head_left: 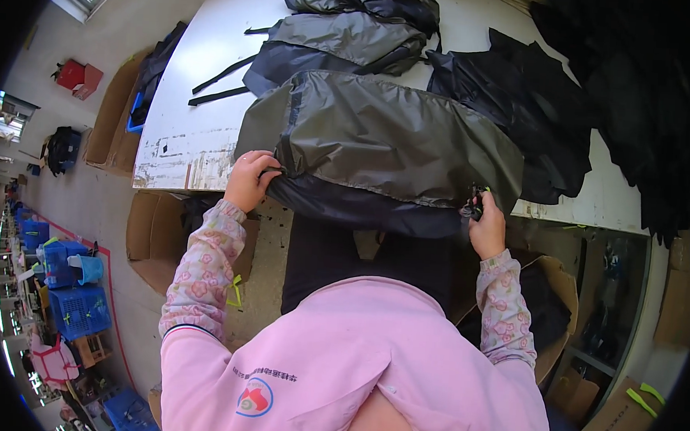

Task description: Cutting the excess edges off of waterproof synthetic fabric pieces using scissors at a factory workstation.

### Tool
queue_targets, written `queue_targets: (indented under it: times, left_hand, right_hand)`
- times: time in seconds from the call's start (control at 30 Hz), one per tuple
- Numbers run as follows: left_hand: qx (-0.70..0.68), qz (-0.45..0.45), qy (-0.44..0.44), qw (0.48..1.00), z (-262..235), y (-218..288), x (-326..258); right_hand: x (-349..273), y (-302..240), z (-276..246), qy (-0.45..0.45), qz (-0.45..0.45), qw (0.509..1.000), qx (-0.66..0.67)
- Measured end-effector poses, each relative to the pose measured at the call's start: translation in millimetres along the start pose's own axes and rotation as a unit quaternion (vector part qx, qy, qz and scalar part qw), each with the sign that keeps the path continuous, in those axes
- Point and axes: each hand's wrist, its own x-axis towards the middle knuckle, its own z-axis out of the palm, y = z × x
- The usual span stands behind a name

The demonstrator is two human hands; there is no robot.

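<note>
A large dark olive-grey and black fabric piece (388, 140), sewn like a bag or cover, lies over the front edge of the white table. Its black lower part hangs toward my lap. At its left corner my left hand (251, 181) pinches the seam edge between thumb and fingers. My right hand (486, 224) is closed around small black snips (475, 205) at the fabric's lower right edge. The snips' blades are hard to make out against the dark cloth.
Similar folded grey-black pieces (338, 43) with black straps lie farther back on the white table (189, 141). Black fabric (514, 107) is heaped at the right. Cardboard boxes (153, 237) stand below the table, and blue crates (78, 311) stand off to the left.
</note>
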Motion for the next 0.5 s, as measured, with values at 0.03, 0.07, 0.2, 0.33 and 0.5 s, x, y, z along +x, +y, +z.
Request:
queue_targets:
  times: [0.03, 0.07, 0.2, 0.33, 0.5]
  left_hand:
    - [0.001, 0.003, 0.001, 1.000, -3.6, 1.1, -0.2]
    - [-0.054, -0.086, 0.011, 0.995, -11.5, 2.5, -5.1]
    - [-0.050, -0.192, 0.201, 0.959, -79.9, -51.1, -49.6]
    - [0.107, -0.310, 0.361, 0.873, -188.8, -160.3, -167.4]
    - [0.335, -0.461, 0.411, 0.712, -337.2, -192.9, -391.8]
  right_hand:
    - [0.6, 4.5, -3.0, 0.003, 0.000, 1.000, 0.000]
    - [-0.4, 8.3, -5.2, -0.018, 0.004, 0.998, 0.055]
    - [6.2, -19.5, -19.6, -0.072, 0.013, 0.974, 0.212]
    - [43.6, -46.4, -33.9, -0.044, -0.005, 0.975, 0.217]
    - [143.0, -88.8, 25.8, 0.007, -0.123, 0.974, 0.189]
